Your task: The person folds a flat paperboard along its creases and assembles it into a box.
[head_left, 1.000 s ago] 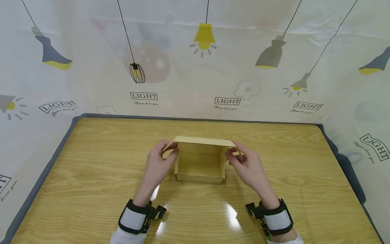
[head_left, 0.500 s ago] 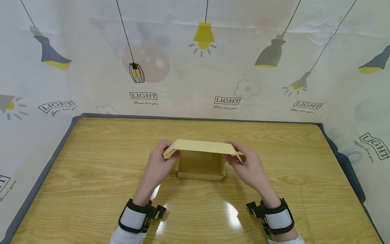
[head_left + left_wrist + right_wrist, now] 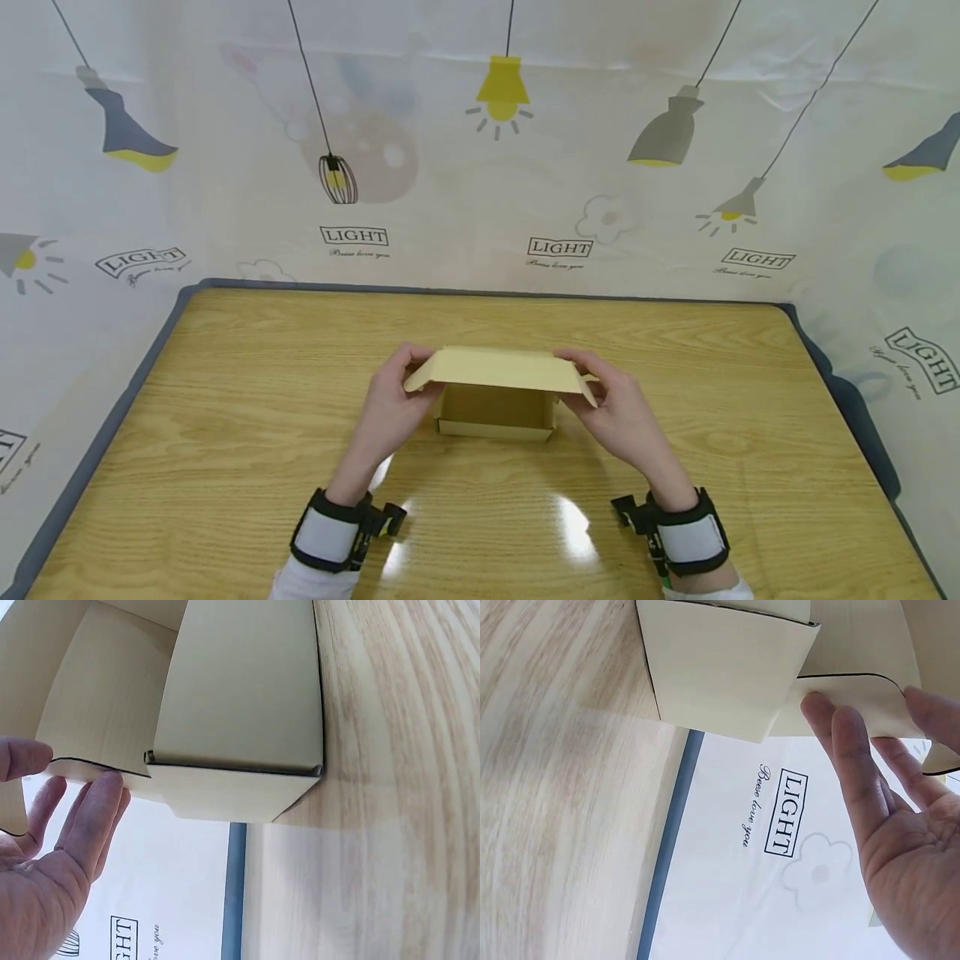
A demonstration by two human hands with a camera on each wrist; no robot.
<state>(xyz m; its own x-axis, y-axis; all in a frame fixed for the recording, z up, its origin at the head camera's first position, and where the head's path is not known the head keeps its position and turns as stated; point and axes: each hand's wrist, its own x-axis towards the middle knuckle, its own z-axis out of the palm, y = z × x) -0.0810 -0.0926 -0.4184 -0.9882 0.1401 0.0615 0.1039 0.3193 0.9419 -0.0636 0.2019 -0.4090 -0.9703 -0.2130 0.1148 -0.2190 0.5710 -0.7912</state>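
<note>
A small pale cardboard box [image 3: 495, 432] stands on the wooden table, its front facing me and its lid [image 3: 502, 368] tilted forward over the opening. My left hand [image 3: 393, 400] holds the lid at its left side, thumb toward the front and fingers behind. At the right side, my right hand [image 3: 615, 408] holds the lid in a similar way. The left wrist view shows fingertips against a thin side flap [image 3: 105, 766] beside the box's side wall [image 3: 232, 791]. In the right wrist view, fingertips touch the other side flap [image 3: 855, 701], and the thumb lies near its edge.
The wooden table [image 3: 247, 433] has a dark blue border along its back and sides. A white cloth [image 3: 450, 192] printed with lamps stands behind and around it. Each wrist wears a black strap with a small camera [image 3: 390, 518].
The lid has swung down and toward me, from nearly edge-on to a broad slanted face, covering more of the box's inside. Both hands have kept hold and moved only slightly.
</note>
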